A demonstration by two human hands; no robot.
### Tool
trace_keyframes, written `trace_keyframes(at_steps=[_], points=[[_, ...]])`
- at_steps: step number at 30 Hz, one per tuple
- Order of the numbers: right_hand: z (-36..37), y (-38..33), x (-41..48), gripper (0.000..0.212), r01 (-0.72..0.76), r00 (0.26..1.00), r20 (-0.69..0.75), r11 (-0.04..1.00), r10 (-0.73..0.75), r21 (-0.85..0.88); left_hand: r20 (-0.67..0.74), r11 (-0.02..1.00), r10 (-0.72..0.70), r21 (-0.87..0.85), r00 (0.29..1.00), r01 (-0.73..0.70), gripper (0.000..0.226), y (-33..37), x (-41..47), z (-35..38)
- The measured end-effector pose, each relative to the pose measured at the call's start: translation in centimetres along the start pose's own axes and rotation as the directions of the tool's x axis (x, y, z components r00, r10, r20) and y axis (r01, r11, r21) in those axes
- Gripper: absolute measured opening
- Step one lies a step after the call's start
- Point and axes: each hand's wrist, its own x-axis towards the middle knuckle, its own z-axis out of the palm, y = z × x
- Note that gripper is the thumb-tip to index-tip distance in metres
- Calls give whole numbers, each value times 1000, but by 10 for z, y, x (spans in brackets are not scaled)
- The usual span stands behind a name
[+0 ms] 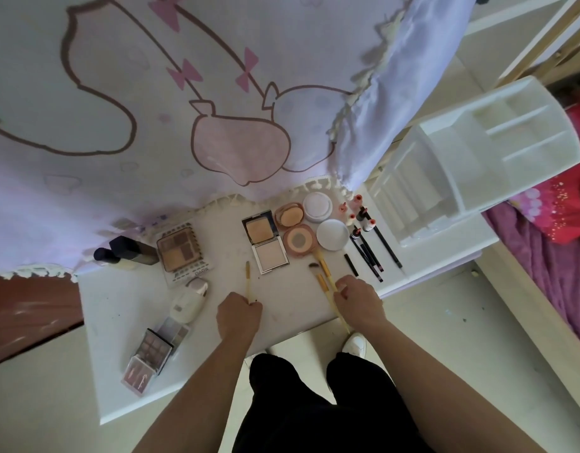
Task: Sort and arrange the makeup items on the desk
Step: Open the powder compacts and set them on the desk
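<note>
My left hand (239,313) grips one thin yellow-handled brush (248,278) that points away from me over the white desk (118,325). My right hand (359,302) holds two or three yellow-handled brushes (323,273), their tips near a round pink compact (298,240). An open square powder compact (265,243) lies between the two hands, further back. A beige eyeshadow palette (181,250) sits at the left, with dark bottles (128,251) beside it. Several pencils and small lip tubes (367,237) lie at the right.
A white compartment organiser (452,165) stands at the desk's right end. Two white round jars (324,220) and a cushion compact (289,215) sit at the back. A white pod-shaped item (189,300) and stacked palettes (151,351) lie front left. A printed curtain (151,109) hangs behind.
</note>
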Motion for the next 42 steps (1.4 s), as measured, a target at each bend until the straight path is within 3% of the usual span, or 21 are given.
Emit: trace_keyframes(at_steps=[7, 10, 19, 28, 34, 37, 40, 42], points=[[0, -3, 0, 22, -9, 1000, 14, 1000, 9, 27, 108, 999, 15, 30, 994, -18, 17, 3, -28, 12], [-1, 0, -2, 22, -15, 1000, 4, 999, 15, 41, 152, 999, -3, -31, 988, 7, 33, 12, -33, 21], [-2, 6, -1, 20, -20, 1000, 7, 997, 20, 76, 327, 944, -9, -310, 945, 117, 26, 35, -53, 45], [-2, 7, 3, 20, 9, 1000, 4, 997, -9, 81, 315, 931, 34, -355, 948, 85, 9, 52, -35, 57], [-4, 7, 6, 22, 5, 1000, 19, 997, -6, 82, 281, 934, 110, -358, 953, -2, 10, 47, -31, 61], [-9, 4, 3, 28, -15, 1000, 8, 998, 15, 67, 222, 959, 203, -240, 954, -148, 20, 43, -31, 52], [-19, -6, 1, 30, -18, 999, -33, 997, 20, 69, 72, 952, 304, -40, 950, -302, 28, 34, -30, 28], [-27, -19, 1, 30, 16, 998, -63, 997, -12, 71, -48, 908, 410, 117, 911, -402, 28, 25, -25, 6]])
